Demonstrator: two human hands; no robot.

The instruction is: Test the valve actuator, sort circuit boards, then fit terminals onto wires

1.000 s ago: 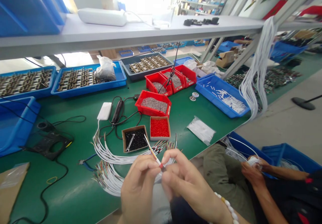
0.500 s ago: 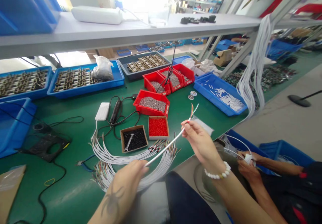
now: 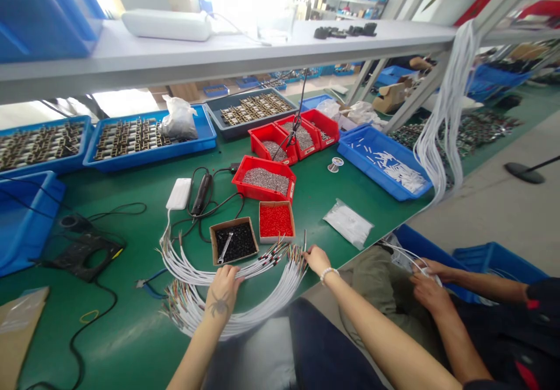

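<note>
White multi-core cables (image 3: 280, 299) lie in a curved bundle on the green bench in front of me, their stripped coloured wire ends fanned out at both sides. My left hand (image 3: 224, 293) is over the upper strands of the bundle, fingers curled down and closed around white cable; its fingertips are partly hidden. At the right end of the bundle, my right hand (image 3: 317, 260) pinches a cable near its end, with the coloured tip standing up beside the fingers. Just beyond my hands are a box of black small parts (image 3: 240, 241) with a wrench (image 3: 225, 247) on it and a box of red small parts (image 3: 275, 219).
Red bins (image 3: 265, 178) hold small metal parts. Blue trays (image 3: 149, 139) with brass-coloured assemblies line the back. A plastic bag (image 3: 349, 223) and a blue tray of white pieces (image 3: 385, 165) sit right. A co-worker's hands (image 3: 431, 282) handle white cable. A shelf (image 3: 262, 51) crosses above.
Both my hands have moved down and away from me, bringing the single cable from mid-air to the bundle. The plastic bag behind my right hand has come into full view.
</note>
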